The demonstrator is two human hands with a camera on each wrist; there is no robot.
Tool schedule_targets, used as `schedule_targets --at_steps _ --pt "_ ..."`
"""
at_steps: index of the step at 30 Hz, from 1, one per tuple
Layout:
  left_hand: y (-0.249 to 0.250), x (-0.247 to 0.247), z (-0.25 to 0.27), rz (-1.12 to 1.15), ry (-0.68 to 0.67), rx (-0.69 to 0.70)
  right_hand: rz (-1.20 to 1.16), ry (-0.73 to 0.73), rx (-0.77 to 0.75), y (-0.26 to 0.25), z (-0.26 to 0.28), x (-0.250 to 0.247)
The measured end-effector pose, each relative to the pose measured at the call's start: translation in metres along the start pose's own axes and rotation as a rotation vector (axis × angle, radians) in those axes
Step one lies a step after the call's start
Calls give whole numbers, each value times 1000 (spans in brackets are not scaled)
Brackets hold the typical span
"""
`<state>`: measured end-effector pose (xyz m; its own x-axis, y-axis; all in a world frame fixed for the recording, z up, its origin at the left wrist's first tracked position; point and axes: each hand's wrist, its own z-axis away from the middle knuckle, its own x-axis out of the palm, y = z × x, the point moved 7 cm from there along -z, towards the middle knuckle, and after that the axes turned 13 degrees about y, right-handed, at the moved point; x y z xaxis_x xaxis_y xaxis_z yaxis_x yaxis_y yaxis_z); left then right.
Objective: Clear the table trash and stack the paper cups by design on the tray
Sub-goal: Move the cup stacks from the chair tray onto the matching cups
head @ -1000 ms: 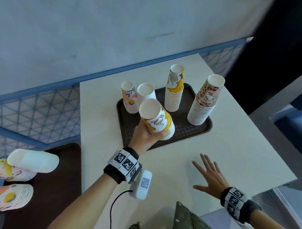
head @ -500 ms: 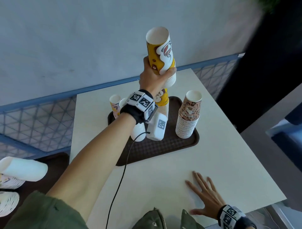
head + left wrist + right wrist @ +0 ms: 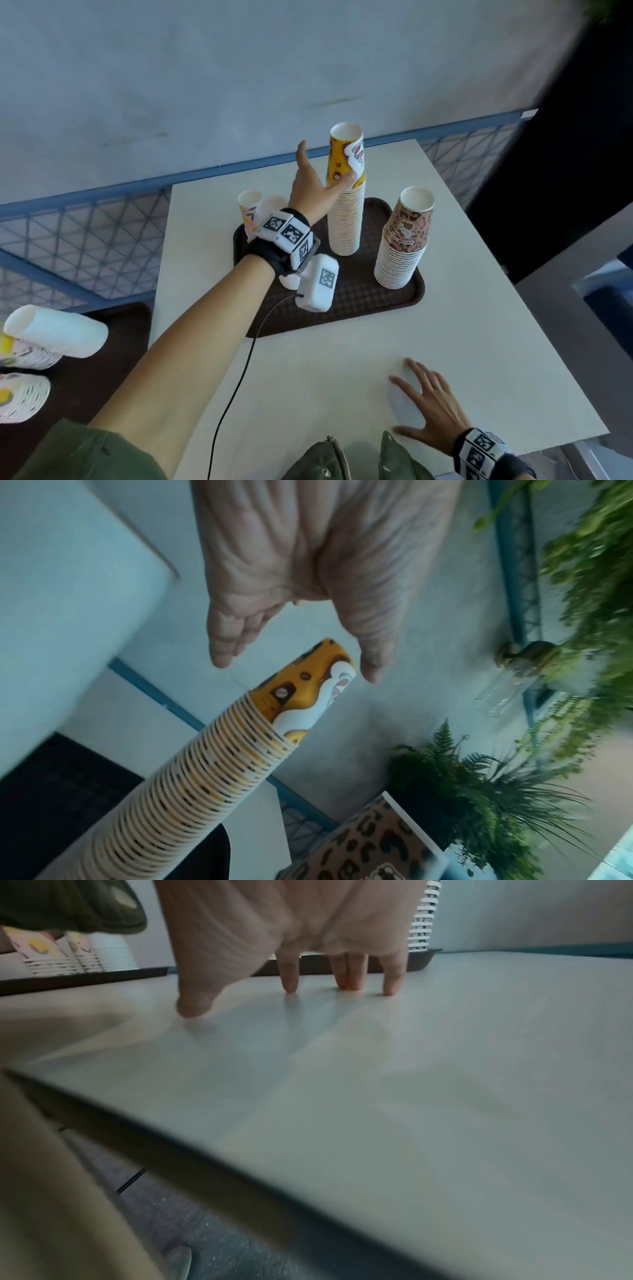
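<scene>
A tall stack of yellow cartoon cups (image 3: 344, 212) stands upright at the back of the brown tray (image 3: 359, 308). My left hand (image 3: 323, 168) is open beside its top; the thumb tip touches the top cup's side and the fingers are straight. In the left wrist view the left hand (image 3: 296, 666) spreads around the top of the yellow stack (image 3: 212, 785) without gripping it. A leopard-print stack (image 3: 404, 240) stands at the tray's right. A pink-patterned stack (image 3: 249, 212) and a white stack (image 3: 274, 202) stand at the left, partly hidden by my wrist. My right hand (image 3: 424, 401) lies flat on the white table (image 3: 479, 342).
A second dark tray (image 3: 113, 329) on the left, lower than the table, holds a white stack (image 3: 54, 334) and patterned stacks lying on their sides. A blue mesh railing (image 3: 85, 233) runs behind the table. Green plants (image 3: 479, 791) stand beyond the table in the left wrist view.
My left hand lifted the yellow cups from the tray's front, raised them high, set them onto the yellow stack and let go. The right hand stays flat on the table.
</scene>
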<state>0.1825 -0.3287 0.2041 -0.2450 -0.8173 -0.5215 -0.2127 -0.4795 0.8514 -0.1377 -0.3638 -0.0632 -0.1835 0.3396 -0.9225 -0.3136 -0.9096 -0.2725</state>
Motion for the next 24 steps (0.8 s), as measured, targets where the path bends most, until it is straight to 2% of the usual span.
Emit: schedule_targets --at_steps 4,8,12,15,21,24 --pt "-20 -59 36 17 101 168 32 109 -78 -24 -35 -25" --pt "-86 -138 75 -34 250 178 -40 105 -242 -106 -79 -44" --pt "-176 -226 121 -182 359 34 -186 137 -310 -207 -127 -66" --pt "-237 -302 159 -312 509 -77 -303 151 -359 -291 -158 -73" --pt "-323 -428 211 -429 761 -316 -533 122 -398 -447 -195 -84" --pt "-356 -463 218 -387 795 -425 -589 116 -379 -507 -215 -82"
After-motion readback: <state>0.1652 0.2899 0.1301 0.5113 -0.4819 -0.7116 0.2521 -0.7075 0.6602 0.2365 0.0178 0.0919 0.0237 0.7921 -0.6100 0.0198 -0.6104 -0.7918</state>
